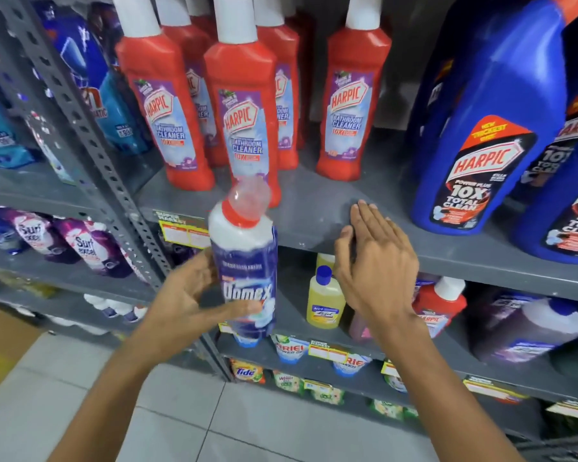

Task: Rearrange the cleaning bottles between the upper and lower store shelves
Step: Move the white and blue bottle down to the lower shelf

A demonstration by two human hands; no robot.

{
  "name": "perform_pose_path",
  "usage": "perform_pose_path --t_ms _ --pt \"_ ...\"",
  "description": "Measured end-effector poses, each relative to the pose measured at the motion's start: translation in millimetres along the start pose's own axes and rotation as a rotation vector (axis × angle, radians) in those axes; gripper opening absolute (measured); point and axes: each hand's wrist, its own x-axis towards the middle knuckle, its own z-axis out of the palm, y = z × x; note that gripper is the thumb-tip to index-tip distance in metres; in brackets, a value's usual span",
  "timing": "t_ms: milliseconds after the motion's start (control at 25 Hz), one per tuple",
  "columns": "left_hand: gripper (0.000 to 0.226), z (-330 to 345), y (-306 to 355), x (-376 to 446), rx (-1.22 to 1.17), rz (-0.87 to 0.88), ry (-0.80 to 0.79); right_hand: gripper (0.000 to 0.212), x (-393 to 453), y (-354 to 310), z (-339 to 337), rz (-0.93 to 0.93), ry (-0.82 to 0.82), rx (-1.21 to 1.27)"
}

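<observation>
1. Purple Surf Excel pouches [87, 248] lie on the left rack's middle shelf;
2. blue detergent pouches [0, 135] stand above them;
3. Ariel packs [289, 350] and a Tide pack [246, 371] sit low;
4. yellow price tags [184, 230] hang on a shelf edge;
5. pale floor tiles [181, 421] lie below.

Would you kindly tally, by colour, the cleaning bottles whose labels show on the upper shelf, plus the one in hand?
Red Harpic bottles: 5 (others may hide behind)
Blue Harpic jugs: 3
White-and-blue Domex bottle, in the left hand grip: 1
Total: 9
</observation>
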Motion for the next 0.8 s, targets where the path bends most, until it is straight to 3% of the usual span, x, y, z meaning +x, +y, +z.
perform_pose_path --t_ms 120,360,600,800 --pt "0.069 -2.4 -72.9 -7.2 0.116 -0.089 0.018 0.045 -1.3 2.2 4.2 -0.002 0.048 -0.007" --pt "0.076 -6.3 -182.6 18.4 0.107 -0.345 0.054 0.046 -2.5 5.8 10.8 -0.032 0.085 -0.042" --pt "0.062 -12.2 -214.4 59.9 0.101 -0.394 0.050 0.046 -2.7 7.6 17.1 -0.044 0.141 -0.074" --pt "0.066 -10.7 -219.1 81.1 0.094 -0.413 0.066 0.047 -3.3 6.2 17.5 -0.034 0.143 -0.071"
